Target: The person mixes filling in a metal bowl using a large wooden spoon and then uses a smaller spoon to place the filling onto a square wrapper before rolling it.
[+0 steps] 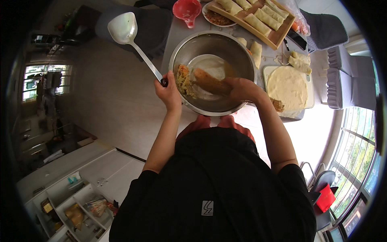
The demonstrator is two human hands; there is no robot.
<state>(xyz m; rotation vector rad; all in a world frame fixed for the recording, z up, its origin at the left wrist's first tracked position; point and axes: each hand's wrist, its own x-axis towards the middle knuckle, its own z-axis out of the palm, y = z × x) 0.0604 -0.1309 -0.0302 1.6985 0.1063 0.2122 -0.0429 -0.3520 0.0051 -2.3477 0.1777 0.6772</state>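
A large stainless steel bowl sits at the near edge of the table, with shredded vegetable filling along its left inner wall. My left hand is at the bowl's left rim and holds the handle end of a metal wok spatula, whose blade points up and away to the left. Inside the bowl, my right hand grips a brown, elongated thing, which I cannot identify surely; its fingers are partly hidden. To the right, a round stack of thin wrappers lies on a cutting board.
Beyond the bowl are a wooden tray of rolled pastries, a plate of filling and a red plastic scoop. More rolls, a phone and a plastic bag lie at the right. Chairs flank the table.
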